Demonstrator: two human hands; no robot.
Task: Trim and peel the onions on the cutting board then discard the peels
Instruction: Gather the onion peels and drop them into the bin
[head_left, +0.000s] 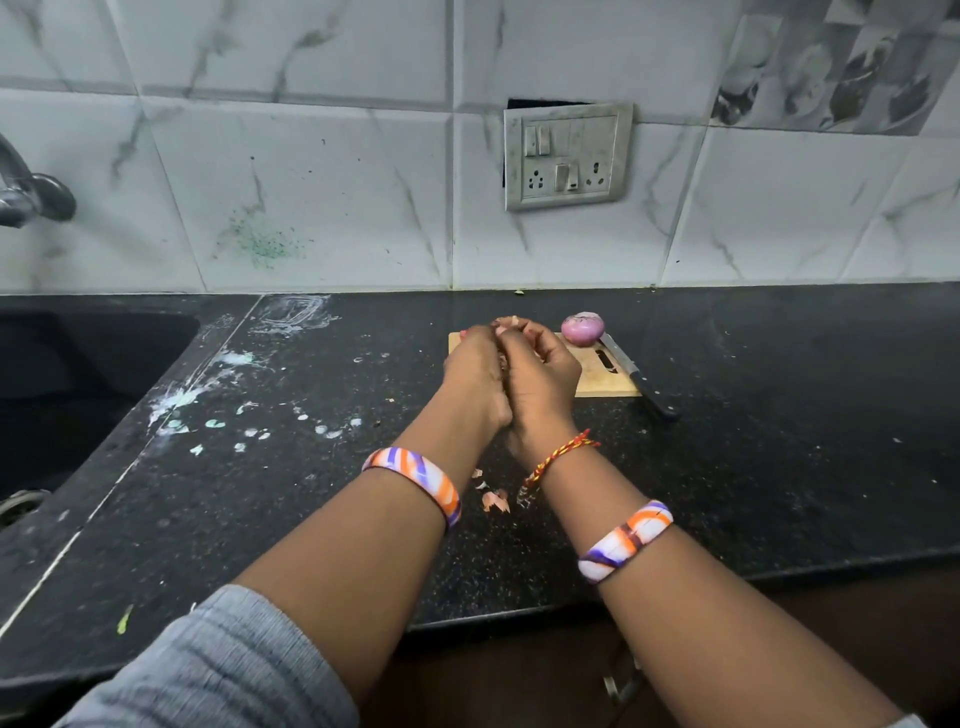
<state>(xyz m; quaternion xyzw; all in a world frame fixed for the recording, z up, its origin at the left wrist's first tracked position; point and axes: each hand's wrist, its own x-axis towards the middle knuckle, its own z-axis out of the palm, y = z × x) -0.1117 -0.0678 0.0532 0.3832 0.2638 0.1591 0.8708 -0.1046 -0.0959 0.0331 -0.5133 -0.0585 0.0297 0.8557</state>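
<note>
Well left of the fingers a dark sink (78, 364) is sunk into the black desk (311, 493), whose surface between is smeared with pale residue. The left hand (475, 371) and right hand (540, 374) are pressed together over the near-left part of the cutting board (602, 382). Their fingers (511, 328) are curled in around something small; a sliver of papery peel (506, 321) shows at the tips, so an onion is probably held there, though it is hidden and I cannot tell how tightly. Below the wrists, loose peel scraps (493, 500) lie on the desk. Just right of the fingers a peeled onion (583, 328) sits on the board's far edge, touching the knife (631, 371) lying along the board's right side. By my judgement one onion is finished, another is mid-peel, and discarding is not yet done.
</note>
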